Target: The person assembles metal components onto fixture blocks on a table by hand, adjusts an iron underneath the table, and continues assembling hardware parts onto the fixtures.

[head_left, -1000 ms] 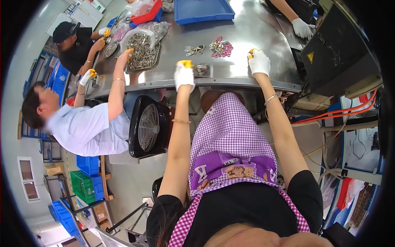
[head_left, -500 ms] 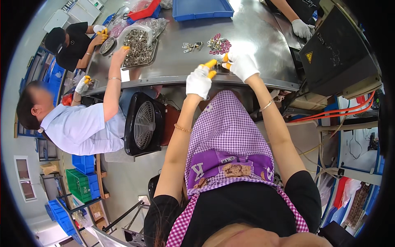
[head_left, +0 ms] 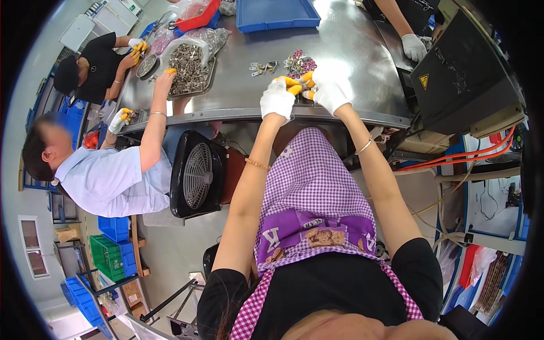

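My left hand (head_left: 279, 98), in a white glove with yellow fingertips, is over the front part of the metal table (head_left: 362, 85), its fingers closed in a pinch. Facing it, my right hand (head_left: 328, 93) in the same kind of glove has its fingertips drawn together too. The two sets of fingertips nearly meet; what they hold is too small and covered to make out. Just beyond them lies a heap of small pink-and-metal ring parts (head_left: 299, 62). To its left are several loose small metal pieces (head_left: 264, 68).
A blue tray (head_left: 277, 14) lies at the back. Further left, a co-worker's gloved hand (head_left: 170, 72) is at a tray of metal parts (head_left: 190, 71); another person works beyond. A black machine box (head_left: 467, 73) stands at the right, near another person's gloved hand (head_left: 414, 47).
My left hand has moved slightly right and forward, bringing its fingertips closer to those of my right hand. My right hand has shifted slightly left.
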Demonstrator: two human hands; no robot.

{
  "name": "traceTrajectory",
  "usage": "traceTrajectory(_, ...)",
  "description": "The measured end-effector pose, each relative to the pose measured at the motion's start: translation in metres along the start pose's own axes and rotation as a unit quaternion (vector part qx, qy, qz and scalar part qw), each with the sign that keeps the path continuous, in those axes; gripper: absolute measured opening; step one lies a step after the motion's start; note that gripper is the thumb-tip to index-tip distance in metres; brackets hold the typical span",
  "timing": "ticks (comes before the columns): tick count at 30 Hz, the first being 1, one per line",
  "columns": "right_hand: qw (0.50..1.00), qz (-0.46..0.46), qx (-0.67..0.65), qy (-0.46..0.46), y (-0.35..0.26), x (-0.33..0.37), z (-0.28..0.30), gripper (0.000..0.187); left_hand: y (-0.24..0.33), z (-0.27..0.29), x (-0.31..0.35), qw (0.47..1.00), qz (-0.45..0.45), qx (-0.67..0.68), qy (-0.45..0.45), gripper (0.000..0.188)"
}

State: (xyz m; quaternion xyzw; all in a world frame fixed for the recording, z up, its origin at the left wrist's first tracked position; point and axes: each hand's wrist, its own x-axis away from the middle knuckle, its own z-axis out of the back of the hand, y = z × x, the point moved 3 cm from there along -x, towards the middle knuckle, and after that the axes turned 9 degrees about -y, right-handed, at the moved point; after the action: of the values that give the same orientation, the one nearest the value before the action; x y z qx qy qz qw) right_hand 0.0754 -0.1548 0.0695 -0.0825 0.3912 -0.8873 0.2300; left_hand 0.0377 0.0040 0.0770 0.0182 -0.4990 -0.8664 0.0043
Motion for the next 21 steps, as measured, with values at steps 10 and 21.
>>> traceTrajectory(10,1.0,-0.011,0.013,-0.019,0.001,0.008,0.0,0.028,0.009,0.004,-0.005,0.99,0.014,-0.119,-0.078,0.02)
traceTrajectory(21,0.998,-0.011,-0.054,-0.032,0.014,0.002,-0.003,0.024,0.024,0.007,-0.006,0.93,-0.108,-0.352,-0.01,0.015)
